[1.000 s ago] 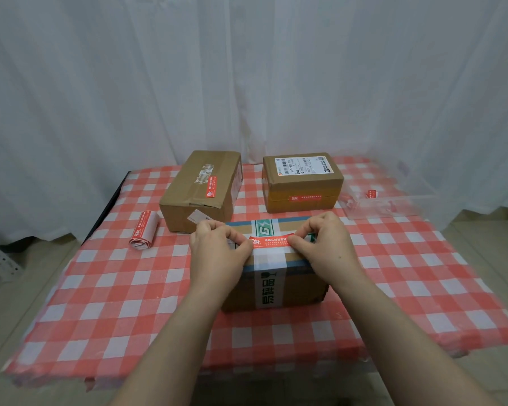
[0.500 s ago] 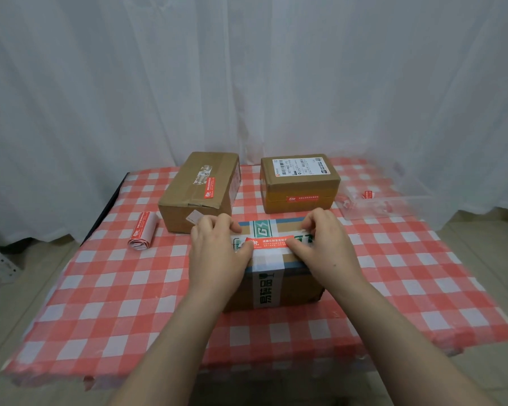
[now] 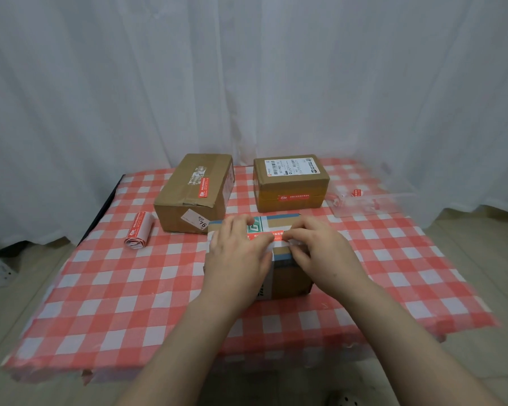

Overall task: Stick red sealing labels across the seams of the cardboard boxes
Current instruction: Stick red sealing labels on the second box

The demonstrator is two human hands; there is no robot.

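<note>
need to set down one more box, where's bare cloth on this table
Widest bare cloth: front left, in front of the roll, left of the left hand. Also front right, before the plastic bag, right of the right hand. Crowded back and centre: left box, right box, near box.

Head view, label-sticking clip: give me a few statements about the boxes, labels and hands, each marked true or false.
1. Both the left hand and the right hand are on the nearest box. True.
2. The far right box has no red label. False: a red label sits on its front face.
3. A roll of red labels lies on the checked tablecloth, left of the boxes. True.
4. The far left box is stacked on the far right box. False: they stand side by side, apart, on the tablecloth.
</note>
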